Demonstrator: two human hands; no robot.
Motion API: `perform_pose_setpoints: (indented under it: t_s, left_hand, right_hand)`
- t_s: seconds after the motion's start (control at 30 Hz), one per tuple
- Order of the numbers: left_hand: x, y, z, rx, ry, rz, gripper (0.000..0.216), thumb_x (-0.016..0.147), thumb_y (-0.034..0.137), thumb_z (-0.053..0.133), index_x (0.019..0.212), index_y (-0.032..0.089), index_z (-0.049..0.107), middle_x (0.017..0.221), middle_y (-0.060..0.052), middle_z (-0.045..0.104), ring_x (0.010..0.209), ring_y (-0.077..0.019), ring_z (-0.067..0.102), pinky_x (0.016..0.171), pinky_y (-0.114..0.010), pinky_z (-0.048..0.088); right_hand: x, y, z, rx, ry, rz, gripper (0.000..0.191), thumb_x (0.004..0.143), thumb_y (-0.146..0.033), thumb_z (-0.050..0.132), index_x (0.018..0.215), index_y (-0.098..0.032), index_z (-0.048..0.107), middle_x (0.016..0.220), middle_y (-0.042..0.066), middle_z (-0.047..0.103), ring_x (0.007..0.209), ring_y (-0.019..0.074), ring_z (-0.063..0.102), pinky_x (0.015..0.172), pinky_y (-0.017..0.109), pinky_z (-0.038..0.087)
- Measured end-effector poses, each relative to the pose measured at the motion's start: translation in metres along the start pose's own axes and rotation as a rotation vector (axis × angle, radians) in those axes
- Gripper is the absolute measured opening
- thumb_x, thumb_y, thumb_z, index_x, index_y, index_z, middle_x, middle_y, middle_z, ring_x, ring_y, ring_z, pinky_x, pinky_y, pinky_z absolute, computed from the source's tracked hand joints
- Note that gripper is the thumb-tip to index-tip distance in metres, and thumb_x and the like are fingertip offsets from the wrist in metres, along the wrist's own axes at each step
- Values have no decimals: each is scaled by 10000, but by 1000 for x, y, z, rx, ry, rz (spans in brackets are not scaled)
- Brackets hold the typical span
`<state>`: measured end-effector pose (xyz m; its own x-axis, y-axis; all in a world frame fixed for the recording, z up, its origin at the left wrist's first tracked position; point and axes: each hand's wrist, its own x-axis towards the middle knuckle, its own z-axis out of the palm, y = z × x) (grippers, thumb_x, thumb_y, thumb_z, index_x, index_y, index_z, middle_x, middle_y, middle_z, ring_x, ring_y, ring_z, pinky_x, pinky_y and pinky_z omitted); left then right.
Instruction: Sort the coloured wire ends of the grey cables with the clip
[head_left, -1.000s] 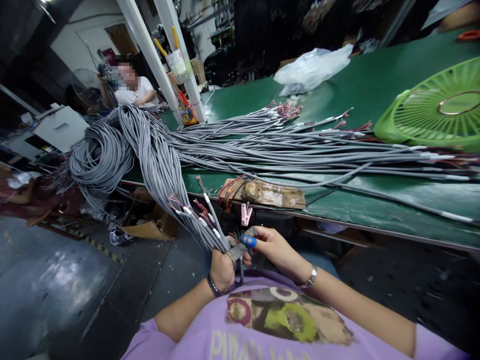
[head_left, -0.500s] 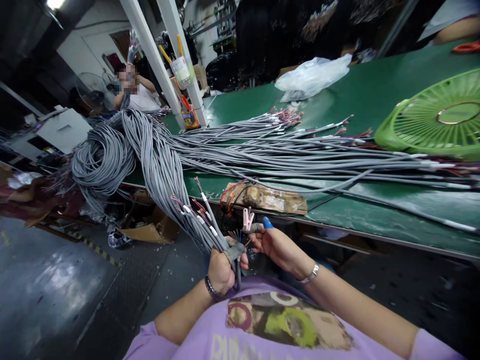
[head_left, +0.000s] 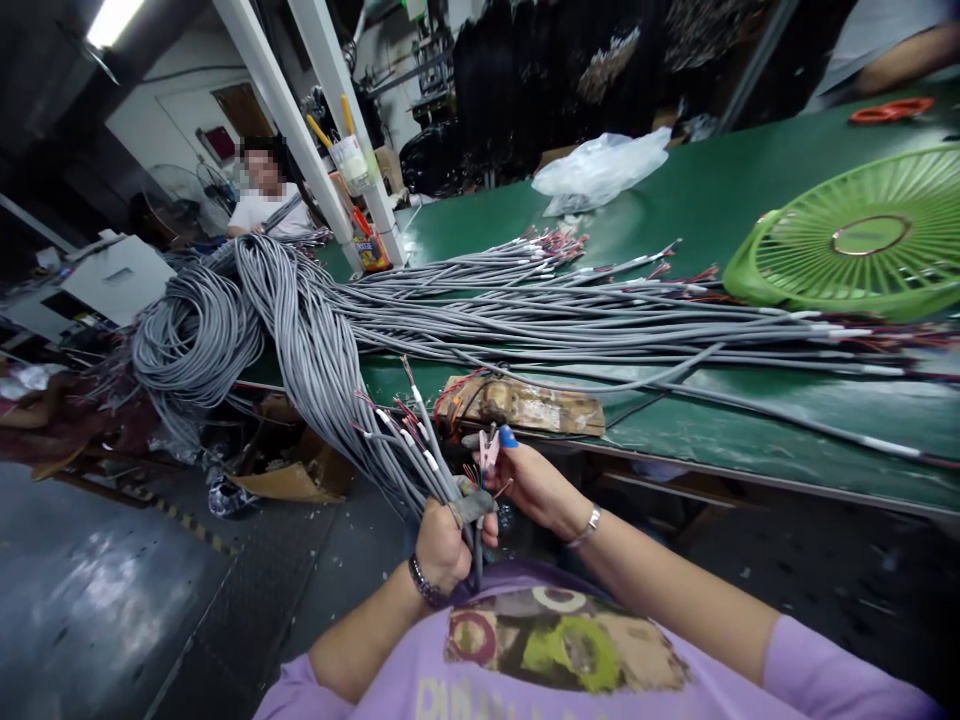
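My left hand (head_left: 441, 548) is closed around several grey cables (head_left: 444, 480), with grey wrapping on its thumb. Thin coloured wires (head_left: 472, 478) fan out from a stripped cable end just above that thumb. Close by on the right, my right hand (head_left: 538, 488) has a blue cover on its thumb. A pink clip (head_left: 488, 450) sits between that thumb and the wrapped forefinger, pinched as far as I can see. Behind the clip, a worn wooden block (head_left: 540, 404) with red and black leads lies at the bench edge.
Long grey cable bundles (head_left: 465, 320) cover the green bench (head_left: 450, 215). A green fan (head_left: 847, 235), a plastic bag (head_left: 600, 170) and orange-handled scissors (head_left: 891, 110) lie on it. Coiled cable (head_left: 195, 330) hangs at left; a co-worker (head_left: 274, 205) is beyond.
My right hand has moved left, bringing its thumb to the pink clip. My left hand keeps its grip on the cables. The co-worker at the back has lowered a raised cable bundle.
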<state>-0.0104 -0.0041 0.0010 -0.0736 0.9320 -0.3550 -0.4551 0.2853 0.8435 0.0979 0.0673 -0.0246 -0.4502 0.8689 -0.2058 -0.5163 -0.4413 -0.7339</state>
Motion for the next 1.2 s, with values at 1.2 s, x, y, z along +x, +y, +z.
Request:
perform_pose_setpoints:
  t_s: [1.2]
  left_hand:
    - [-4, -20, -7, 115, 65, 161, 230, 685, 352, 674, 646, 143, 588, 443, 1, 566, 423, -122, 553, 454, -217, 448]
  right_hand:
    - [-42, -2, 7, -229, -232, 64, 277, 753, -408, 656, 801, -170, 523, 510, -9, 596, 465, 139, 562, 500, 252, 377]
